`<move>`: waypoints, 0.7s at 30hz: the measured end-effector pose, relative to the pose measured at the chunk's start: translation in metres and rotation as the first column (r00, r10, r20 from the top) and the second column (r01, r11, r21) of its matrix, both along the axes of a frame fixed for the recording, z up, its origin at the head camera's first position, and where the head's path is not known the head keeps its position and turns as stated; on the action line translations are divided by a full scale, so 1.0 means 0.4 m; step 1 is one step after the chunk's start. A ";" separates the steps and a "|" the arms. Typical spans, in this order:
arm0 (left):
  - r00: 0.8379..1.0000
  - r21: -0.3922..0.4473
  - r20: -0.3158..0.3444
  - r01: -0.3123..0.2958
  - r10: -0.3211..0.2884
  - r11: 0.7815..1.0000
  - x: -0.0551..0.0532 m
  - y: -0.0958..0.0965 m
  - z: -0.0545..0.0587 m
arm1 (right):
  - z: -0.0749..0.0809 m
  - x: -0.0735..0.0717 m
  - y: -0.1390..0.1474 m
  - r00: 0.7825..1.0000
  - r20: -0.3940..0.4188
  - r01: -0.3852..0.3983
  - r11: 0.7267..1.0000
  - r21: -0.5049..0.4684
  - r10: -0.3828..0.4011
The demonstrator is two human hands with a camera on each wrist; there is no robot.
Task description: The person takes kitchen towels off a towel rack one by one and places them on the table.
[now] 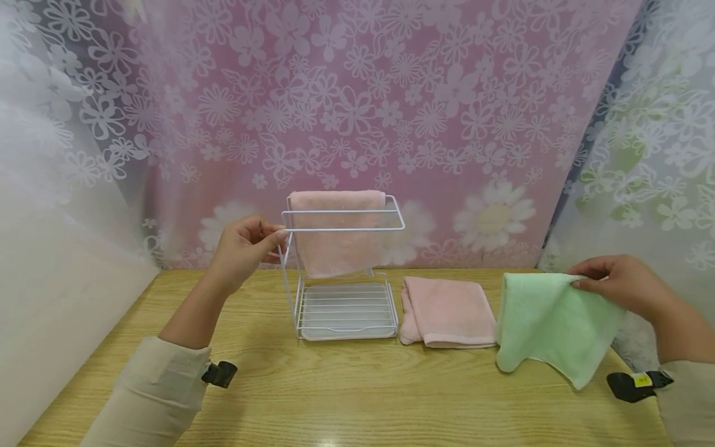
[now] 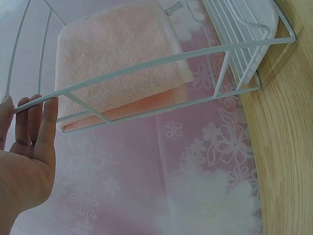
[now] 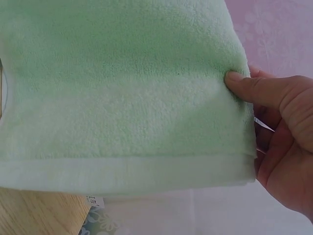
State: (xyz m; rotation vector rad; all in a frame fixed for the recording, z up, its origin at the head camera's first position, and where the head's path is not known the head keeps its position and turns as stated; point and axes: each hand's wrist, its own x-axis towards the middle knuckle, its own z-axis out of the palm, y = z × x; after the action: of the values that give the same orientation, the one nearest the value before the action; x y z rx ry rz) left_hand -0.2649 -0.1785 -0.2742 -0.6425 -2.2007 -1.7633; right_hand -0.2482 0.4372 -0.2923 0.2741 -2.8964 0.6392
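A white wire rack [image 1: 343, 229] stands on the table, and my left hand [image 1: 244, 251] pinches its upper left corner between thumb and fingers. Over the rack's rear bar hangs a pink towel [image 1: 337, 248], seen close up in the left wrist view as a folded towel [image 2: 117, 58] with a small label. Off to the right, my right hand [image 1: 628, 285] pinches the top edge of a light green towel [image 1: 553, 323], which droops with its lower corners hanging. The right wrist view has the thumb on the front of the green towel [image 3: 122, 98].
A second pink towel [image 1: 449, 313] lies folded on the wooden table [image 1: 357, 391], between rack and green towel. The rack's base holds a white tray [image 1: 346, 310] under wire bars. Behind, a flowered curtain [image 1: 357, 112] hangs along the table's back edge.
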 end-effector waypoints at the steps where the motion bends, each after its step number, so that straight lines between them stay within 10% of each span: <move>1: 1.000 0.001 0.001 -0.002 0.002 1.000 -0.001 -0.001 0.000 | 0.001 -0.003 0.000 1.000 -0.004 0.000 1.000 0.004 0.000; 21: 1.000 0.003 0.001 -0.006 0.006 1.000 -0.001 -0.001 0.001 | 0.014 -0.046 0.040 1.000 -0.027 -0.008 0.996 0.094 0.011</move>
State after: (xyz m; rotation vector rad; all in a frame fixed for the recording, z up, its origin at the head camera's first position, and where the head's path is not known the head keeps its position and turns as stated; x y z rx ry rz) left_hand -0.2652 -0.1788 -0.2738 -0.6339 -2.1977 -1.7649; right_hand -0.2666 0.4533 -0.2865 0.3064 -2.9047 0.4978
